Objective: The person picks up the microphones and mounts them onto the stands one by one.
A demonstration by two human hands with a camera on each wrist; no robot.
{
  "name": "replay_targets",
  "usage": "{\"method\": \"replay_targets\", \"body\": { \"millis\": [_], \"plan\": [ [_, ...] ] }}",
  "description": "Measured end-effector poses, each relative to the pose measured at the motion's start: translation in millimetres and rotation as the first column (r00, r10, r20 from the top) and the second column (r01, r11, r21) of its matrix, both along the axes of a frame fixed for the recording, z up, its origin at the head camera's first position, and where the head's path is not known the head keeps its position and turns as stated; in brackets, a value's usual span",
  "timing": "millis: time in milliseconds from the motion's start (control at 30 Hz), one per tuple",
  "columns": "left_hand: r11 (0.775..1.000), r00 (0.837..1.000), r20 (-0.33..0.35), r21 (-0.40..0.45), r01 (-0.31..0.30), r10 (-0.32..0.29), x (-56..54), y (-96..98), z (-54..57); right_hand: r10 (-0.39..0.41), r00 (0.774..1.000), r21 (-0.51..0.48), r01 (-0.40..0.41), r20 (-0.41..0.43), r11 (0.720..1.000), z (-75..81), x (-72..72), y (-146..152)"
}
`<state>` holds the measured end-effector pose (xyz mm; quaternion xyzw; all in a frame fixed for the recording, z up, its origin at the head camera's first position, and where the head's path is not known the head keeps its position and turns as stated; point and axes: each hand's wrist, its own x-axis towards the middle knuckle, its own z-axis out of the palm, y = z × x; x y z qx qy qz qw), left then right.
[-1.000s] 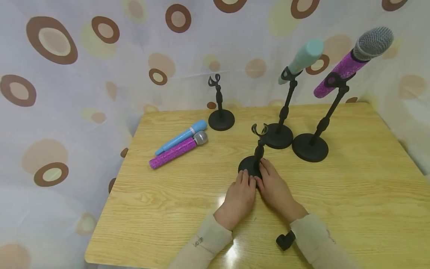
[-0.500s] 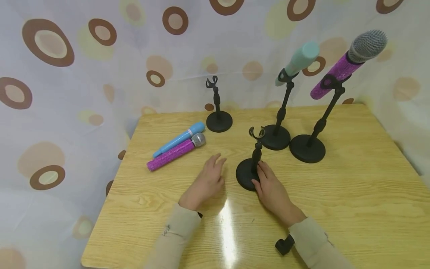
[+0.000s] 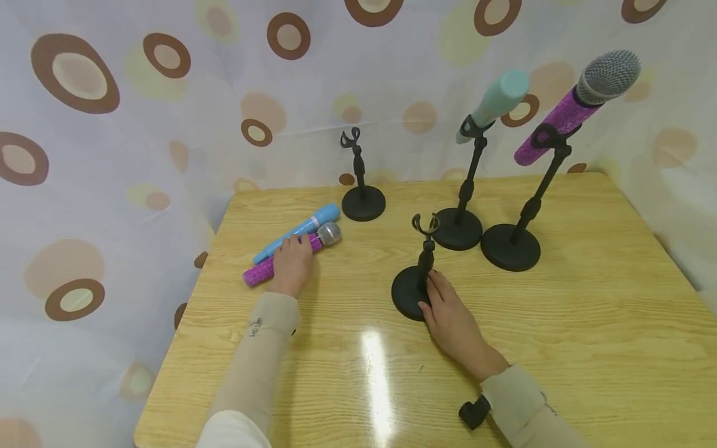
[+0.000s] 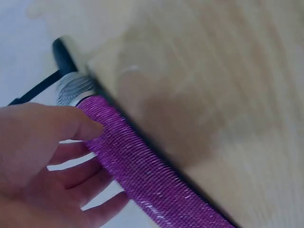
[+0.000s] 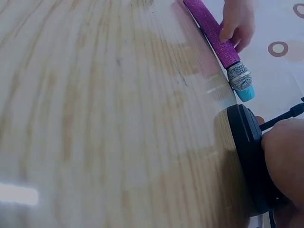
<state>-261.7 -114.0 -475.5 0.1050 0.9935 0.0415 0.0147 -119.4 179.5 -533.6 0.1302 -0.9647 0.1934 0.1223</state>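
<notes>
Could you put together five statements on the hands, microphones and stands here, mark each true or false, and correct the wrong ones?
1. The left hand grips the lying purple microphone. True.
2. The blue microphone lies beside that purple one. True.
3. The right hand holds a microphone. False: it touches the nearest stand.
4. The mint-green microphone lies flat on the table. False: it is held up by a second stand.
5. The nearest stand holds no microphone. True.
</notes>
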Motion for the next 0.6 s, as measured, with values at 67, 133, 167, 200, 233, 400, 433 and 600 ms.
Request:
{"method": "replay_targets", "body": {
  "millis": [67, 133, 167, 200, 233, 400, 433, 600],
  "plan": [
    [0.999, 1.000, -0.009, -0.032, 0.009, -0.010, -0.9, -0.1, -5.6, -0.001, 1.000, 0.004, 0.001, 0.000, 1.000, -1.3, 0.4, 0.6],
    [0.999, 0.999, -0.028, -0.034, 0.023, -0.024, -1.6, 1.1, -9.0, 0.000, 1.000, 0.007, 0.000, -0.006, 1.000, -1.5, 0.0, 1.3],
    [0.999, 0.999, -0.034, -0.026, 0.029, -0.030, -1.7, 1.9, -9.5, 0.001, 1.000, 0.009, 0.000, -0.011, 1.000, -1.0, -0.5, 1.6],
    [0.999, 0.999, -0.032, -0.016, 0.034, -0.034, -1.7, 2.9, -9.9, 0.001, 1.000, 0.009, -0.001, -0.015, 1.000, -0.5, -0.9, 1.9],
    [0.999, 0.999, -0.030, -0.007, 0.041, -0.041, -1.8, 3.9, -9.9, 0.002, 1.000, 0.008, -0.001, -0.017, 1.000, -0.1, -1.3, 2.2],
    [0.996, 0.996, -0.025, 0.021, 0.081, -0.081, 1.3, 7.6, -7.6, 0.001, 1.000, 0.008, -0.001, 0.006, 1.000, -0.4, -2.0, 3.0],
    [0.995, 0.996, -0.014, 0.037, 0.088, -0.087, 2.4, 8.2, -7.2, 0.001, 1.000, 0.007, -0.001, 0.011, 1.000, -0.7, -1.9, 3.0],
    [0.986, 0.991, 0.078, 0.134, 0.096, -0.107, 8.7, 12.5, -5.8, 0.001, 1.000, 0.007, -0.001, 0.020, 1.000, -0.5, 0.3, 1.4]
  ]
}}
